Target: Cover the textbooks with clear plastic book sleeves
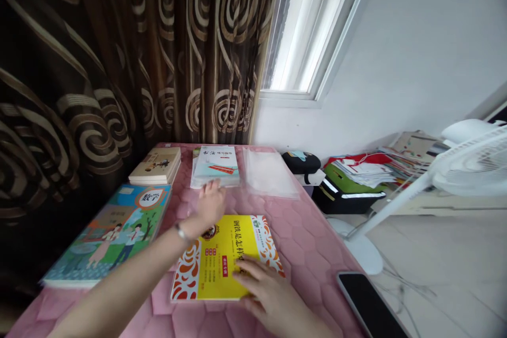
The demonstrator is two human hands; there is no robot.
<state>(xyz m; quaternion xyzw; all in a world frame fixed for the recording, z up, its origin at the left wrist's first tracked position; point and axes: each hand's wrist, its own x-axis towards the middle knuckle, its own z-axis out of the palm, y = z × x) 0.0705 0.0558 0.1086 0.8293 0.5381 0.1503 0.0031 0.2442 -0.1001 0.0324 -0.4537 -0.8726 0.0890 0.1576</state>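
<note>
The left hand (211, 205), its arm stretched forward, is held open just short of the white books (216, 165), while the right hand (273, 296), fingers loosely spread, is held open over the near right part of the yellow book (222, 259), which is supported flat by the pink quilted cover (309, 253).

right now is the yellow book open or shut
Shut: the yellow book lies flat with its printed cover facing up, no inner pages spread.
</note>
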